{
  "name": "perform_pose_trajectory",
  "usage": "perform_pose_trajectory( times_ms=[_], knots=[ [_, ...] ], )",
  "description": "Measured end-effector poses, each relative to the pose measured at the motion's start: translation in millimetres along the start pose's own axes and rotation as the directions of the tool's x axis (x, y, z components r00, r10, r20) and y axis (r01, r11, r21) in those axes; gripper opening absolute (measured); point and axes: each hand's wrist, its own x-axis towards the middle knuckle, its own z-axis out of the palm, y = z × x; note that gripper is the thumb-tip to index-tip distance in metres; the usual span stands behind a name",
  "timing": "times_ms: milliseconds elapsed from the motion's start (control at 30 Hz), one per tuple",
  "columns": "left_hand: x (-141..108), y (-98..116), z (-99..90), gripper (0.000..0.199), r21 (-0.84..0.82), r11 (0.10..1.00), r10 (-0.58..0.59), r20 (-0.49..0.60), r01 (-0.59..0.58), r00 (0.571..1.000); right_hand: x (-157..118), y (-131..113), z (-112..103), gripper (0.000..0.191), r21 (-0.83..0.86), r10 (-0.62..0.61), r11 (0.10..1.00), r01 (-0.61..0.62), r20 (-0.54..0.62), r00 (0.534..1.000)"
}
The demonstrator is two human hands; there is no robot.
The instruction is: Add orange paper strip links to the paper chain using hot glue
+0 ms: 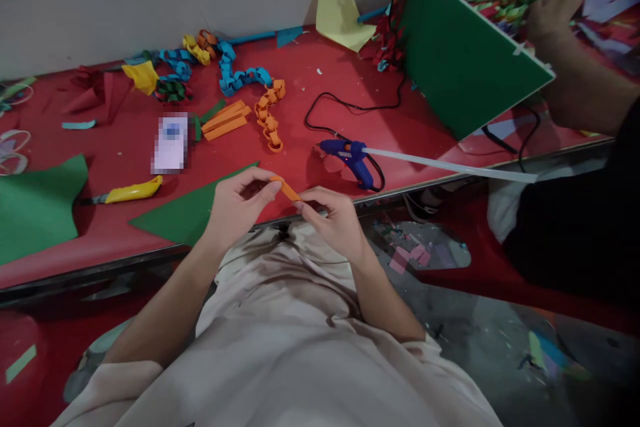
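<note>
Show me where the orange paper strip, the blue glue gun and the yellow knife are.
orange paper strip (289,191): head view, middle of the strip, between both hands.
blue glue gun (353,155): head view, on its body.
yellow knife (133,191): head view, on the yellow handle.

The paper strip (286,189) pinched between the two hands is orange. Just above it lies a blue glue gun (353,157) with a black cord. The table (310,90) under it is red. Left of the grip sits green paper (185,213). Farther up, a paper chain (269,113) is orange, then blue.
</note>
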Motion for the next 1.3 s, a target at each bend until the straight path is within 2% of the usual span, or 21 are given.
perform_pose_trajectory(
  times_ms=[33, 100, 167, 233, 300, 367, 433, 500, 567, 633, 667, 733, 800, 900, 1000, 1100, 1167, 1233, 1300],
  knots=[
    [-0.3, 3.1, 0.5, 0.016, -0.011, 0.999, 0.036, -0.004, -0.036, 0.999, -0.1, -1.2, 2.0, 0.013, -0.034, -0.027, 0.999, 0.027, 0.000, 1.000],
    [-3.8, 8.9, 0.8, 0.018, -0.039, 0.997, 0.072, 0.055, -0.069, 0.996, 0.0, -4.2, 4.7, 0.013, -0.067, -0.091, 0.994, 0.090, -0.008, 0.996],
    [-11.0, 12.8, 0.1, 0.019, -0.064, 0.997, 0.052, 0.158, -0.042, 0.986, 0.6, -7.1, 4.3, 0.015, -0.133, -0.163, 0.979, 0.157, -0.029, 0.986],
    [-20.3, 14.0, -0.6, 0.021, -0.073, 0.997, 0.031, 0.216, -0.016, 0.976, 1.8, -9.2, 1.0, 0.019, -0.201, -0.167, 0.967, 0.159, -0.019, 0.986],
    [-28.6, 12.9, -1.3, 0.021, -0.103, 0.994, 0.041, 0.218, -0.019, 0.975, 3.6, -9.9, -3.2, 0.022, -0.156, -0.075, 0.985, 0.079, 0.026, 0.997],
    [-34.2, 10.9, -2.3, 0.022, -0.148, 0.989, 0.056, 0.234, -0.021, 0.971, 6.9, -9.3, -5.8, 0.028, 0.018, 0.056, 0.998, -0.059, 0.129, 0.990],
    [-37.2, 8.8, -4.0, 0.023, -0.154, 0.988, 0.060, 0.285, -0.016, 0.957, 12.2, -8.0, -5.1, 0.033, 0.183, 0.156, 0.964, -0.192, 0.191, 0.969],
    [-39.3, 6.5, -6.2, 0.024, -0.104, 0.994, 0.059, 0.333, -0.026, 0.941, 19.9, -7.0, -1.6, 0.034, 0.272, 0.221, 0.929, -0.252, 0.138, 0.965],
    [-41.8, 3.4, -8.2, 0.025, -0.033, 0.999, 0.052, 0.346, -0.043, 0.937, 28.9, -7.5, 2.4, 0.040, 0.318, 0.253, 0.914, -0.251, 0.035, 0.967],
    [-44.8, -0.5, -9.1, 0.027, 0.031, 0.998, 0.038, 0.324, -0.051, 0.945, 37.0, -10.9, 4.3, 0.050, 0.334, 0.263, 0.909, -0.249, 0.005, 0.965],
    [-46.2, -2.8, -9.0, 0.027, 0.056, 0.997, 0.027, 0.299, -0.046, 0.954, 39.8, -13.8, 4.2, 0.049, 0.331, 0.260, 0.911, -0.247, 0.005, 0.966],
    [-47.7, -7.3, -7.6, 0.026, 0.092, 0.996, 0.002, 0.227, -0.023, 0.974, 41.5, -22.3, 2.9, 0.033, 0.300, 0.232, 0.929, -0.218, -0.011, 0.973],
    [-46.9, -11.1, -5.6, 0.025, 0.115, 0.993, -0.019, 0.128, 0.004, 0.992, 36.9, -32.9, 2.2, 0.016, 0.218, 0.140, 0.968, -0.122, -0.069, 0.988],
    [-42.6, -13.8, -4.0, 0.025, 0.135, 0.989, -0.062, -0.027, 0.065, 0.998, 20.3, -48.0, 6.2, 0.004, 0.080, 0.019, 0.997, -0.009, -0.126, 0.992],
    [-38.8, -13.5, -5.4, 0.023, 0.161, 0.984, -0.059, -0.102, 0.075, 0.993, 1.0, -56.7, 14.2, 0.006, 0.168, 0.090, 0.983, -0.071, -0.108, 0.990],
    [-37.5, -13.6, -6.2, 0.024, 0.191, 0.981, -0.014, -0.076, 0.028, 0.997, -11.3, -58.3, 21.7, 0.011, 0.285, 0.164, 0.948, -0.139, -0.064, 0.984],
    [-36.7, -14.5, -4.7, 0.026, 0.118, 0.992, -0.035, -0.079, 0.044, 0.996, -15.0, -56.4, 26.4, 0.014, 0.332, 0.204, 0.926, -0.178, -0.047, 0.978],
    [-34.7, -14.4, -2.0, 0.032, -0.071, 0.991, -0.117, -0.075, 0.111, 0.990, -16.9, -53.1, 32.0, 0.018, 0.372, 0.255, 0.901, -0.224, -0.035, 0.966],
    [-32.0, -11.5, 0.9, 0.038, -0.292, 0.935, -0.217, -0.018, 0.202, 0.976, -18.3, -48.6, 38.1, 0.022, 0.397, 0.302, 0.880, -0.262, -0.040, 0.952]
  ],
)
